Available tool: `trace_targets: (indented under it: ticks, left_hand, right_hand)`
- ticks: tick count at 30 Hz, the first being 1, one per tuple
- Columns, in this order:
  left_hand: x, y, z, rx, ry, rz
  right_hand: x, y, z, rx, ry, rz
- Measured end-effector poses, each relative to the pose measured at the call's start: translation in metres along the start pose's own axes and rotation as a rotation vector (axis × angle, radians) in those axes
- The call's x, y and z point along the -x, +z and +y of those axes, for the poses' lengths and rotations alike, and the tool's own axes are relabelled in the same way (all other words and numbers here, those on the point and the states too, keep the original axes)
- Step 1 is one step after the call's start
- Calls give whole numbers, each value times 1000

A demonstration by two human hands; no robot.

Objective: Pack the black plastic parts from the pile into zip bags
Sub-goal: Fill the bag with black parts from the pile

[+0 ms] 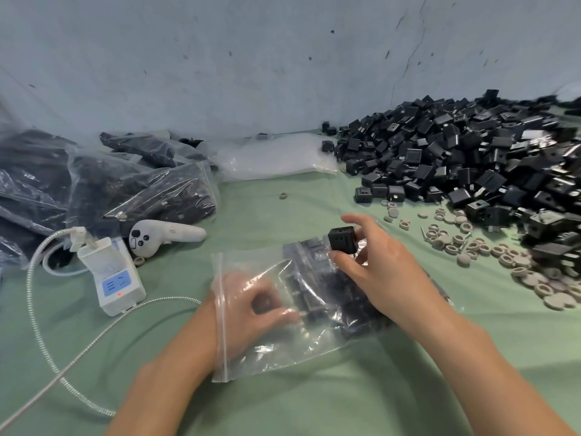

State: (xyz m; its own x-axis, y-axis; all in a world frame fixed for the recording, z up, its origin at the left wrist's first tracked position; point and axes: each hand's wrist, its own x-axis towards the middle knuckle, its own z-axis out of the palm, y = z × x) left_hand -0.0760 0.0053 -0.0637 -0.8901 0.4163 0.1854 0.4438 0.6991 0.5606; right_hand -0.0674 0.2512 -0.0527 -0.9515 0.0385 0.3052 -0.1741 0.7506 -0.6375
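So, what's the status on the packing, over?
Left hand inside zip bag, grip unclear through plastic. Right hand pinches black plastic part. Nothing in the way.

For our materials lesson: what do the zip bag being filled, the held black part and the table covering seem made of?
Zip bag: thin clear plastic film, glossy; glints, creases, contents visible through it. Black part: probably rigid moulded plastic, slight sheen, crisp edges and holes. Table covering: seemingly green cloth, matte, with soft wrinkles.
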Motion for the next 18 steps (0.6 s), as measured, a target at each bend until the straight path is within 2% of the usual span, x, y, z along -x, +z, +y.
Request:
trace_targets:
  ticks: [3, 5, 7, 11, 13, 15, 18]
  left_hand:
    - [16, -14, -7, -64, -177, 68]
    - [26, -23, -10, -244, -175, 165]
    - [35, -27, -7, -283, -195, 287]
    - [48, -32, 12, -26, -261, 528]
    - [51, -32, 29, 183, -270, 575]
    - [53, -30, 47, 373, -252, 562]
    - [56, -22, 70, 612, -198, 427]
  right_hand:
    - [9, -4, -3, -38, -1, 31]
    - [17, -6, -7, -52, -28, 46]
    - [24, -7, -12, -60, -55, 57]
    - [33, -6, -24, -84, -106, 80]
    - [36, -6, -32, -178, -96, 75]
    - [39, -4, -41, -329, -73, 54]
    - [45, -1, -57, -515, -47, 36]
